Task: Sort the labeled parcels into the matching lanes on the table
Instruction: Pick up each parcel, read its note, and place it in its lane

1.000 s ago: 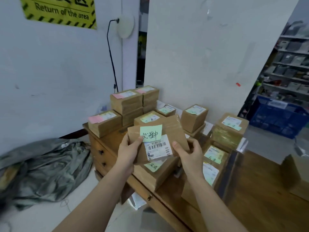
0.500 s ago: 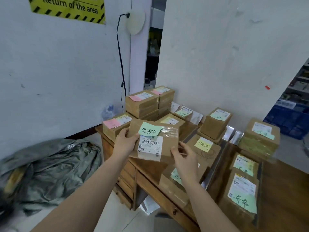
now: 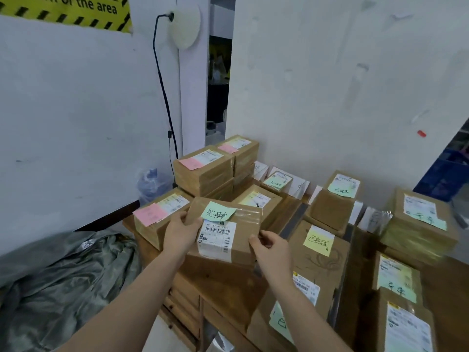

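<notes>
Parcel (image 3: pixel 223 231) is sitting between both hands over the surface (image 3: pixel 220 280), stacks (image 3: pixel 203 174) are piling up behind it, more boxes (image 3: pixel 318 252) are lying to its right.

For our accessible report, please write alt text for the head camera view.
Both hands, left hand and right hand, hold a brown parcel with a green note above a wooden table crowded with labeled parcels.

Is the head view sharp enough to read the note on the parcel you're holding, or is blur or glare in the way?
Head view: the green note on the held parcel is sharp; tape beside it glares slightly; parcels at the right edge are motion-smeared; wide-angle bending toward the frame edges.
</notes>
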Motion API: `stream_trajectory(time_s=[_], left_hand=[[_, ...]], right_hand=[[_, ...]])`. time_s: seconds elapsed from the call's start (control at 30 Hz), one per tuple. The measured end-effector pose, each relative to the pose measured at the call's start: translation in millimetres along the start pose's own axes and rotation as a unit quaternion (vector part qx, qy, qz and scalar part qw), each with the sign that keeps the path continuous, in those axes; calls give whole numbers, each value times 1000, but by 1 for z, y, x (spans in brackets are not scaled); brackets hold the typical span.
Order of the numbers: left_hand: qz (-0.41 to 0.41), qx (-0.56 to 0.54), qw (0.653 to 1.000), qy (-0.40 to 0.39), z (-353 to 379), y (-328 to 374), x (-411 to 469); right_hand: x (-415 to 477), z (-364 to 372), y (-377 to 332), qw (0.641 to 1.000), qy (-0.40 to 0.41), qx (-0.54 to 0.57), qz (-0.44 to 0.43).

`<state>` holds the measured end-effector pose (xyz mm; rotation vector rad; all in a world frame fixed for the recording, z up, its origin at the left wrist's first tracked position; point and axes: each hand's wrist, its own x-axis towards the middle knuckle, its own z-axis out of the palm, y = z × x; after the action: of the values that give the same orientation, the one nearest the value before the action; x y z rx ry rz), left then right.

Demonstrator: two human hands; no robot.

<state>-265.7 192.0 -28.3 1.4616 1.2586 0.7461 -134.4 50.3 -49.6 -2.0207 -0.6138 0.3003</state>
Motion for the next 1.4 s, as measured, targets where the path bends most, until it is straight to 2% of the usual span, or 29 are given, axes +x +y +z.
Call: stream_trajectory(time_s=[0.37,0.57,0.87,1.17,1.4], left_hand=[[6,62,997,-48,1,-2,57],[38,87,990,-102,-12,0,77],[85,104,975,-176,-21,-8,83],[77,94,963,-241,-23,-27,86],[59,112,959,-254,-16,-40,94]], right_hand=[[20,34,-5,999,16,-7,44],[7,56,-14,993,67,5,101],[-20,60,-28,978,159,10,136],[-38,72,-26,970,173,-14,170],[-34,79,-13,969,167,-55,175]])
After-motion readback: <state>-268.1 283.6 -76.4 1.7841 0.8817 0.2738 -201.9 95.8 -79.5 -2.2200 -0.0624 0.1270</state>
